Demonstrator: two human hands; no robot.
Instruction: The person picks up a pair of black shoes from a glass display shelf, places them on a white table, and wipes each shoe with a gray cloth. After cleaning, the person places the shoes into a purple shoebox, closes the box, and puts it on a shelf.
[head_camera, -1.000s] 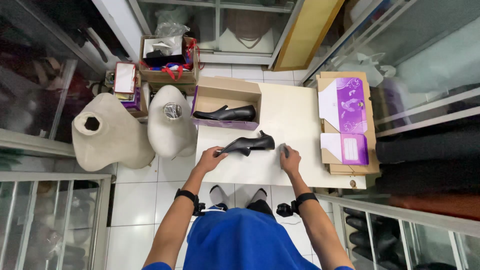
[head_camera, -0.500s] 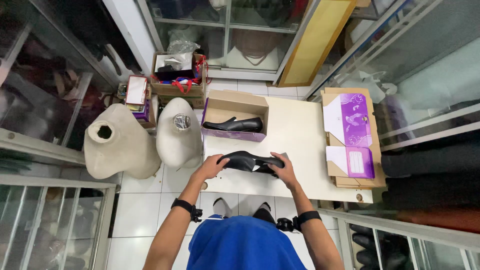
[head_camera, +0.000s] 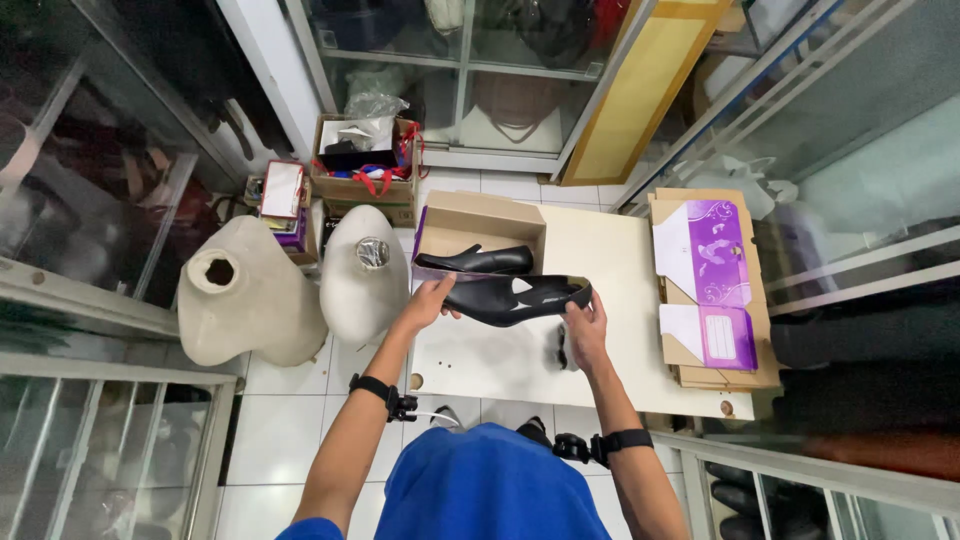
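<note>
Shoe, black and glossy, hangs lengthwise between both hands just above the desk, at the near edge of the open box. The left hand has its fingers curled onto one end of it; the right hand pinches the other end, fingers closed on the rim by the opening. So both hands are clamped on the same shoe, which touches neither desk nor box.

Judging from how things lie, the work is about half done: the matching black shoe already lies on its side inside the box, and the held one is not yet in. The space in front of that first shoe looks free, so nothing seems to block the way in; only the box's near wall sits right beneath the held shoe.

Farther out on the desk, to the right, lies a stack of flattened cardboard with purple box panels on top, well apart from the hands. On the tiled floor to the left stand two pale mannequin torsos, and behind them a carton stuffed with odds and ends. Glass cabinets close in all sides.
</note>
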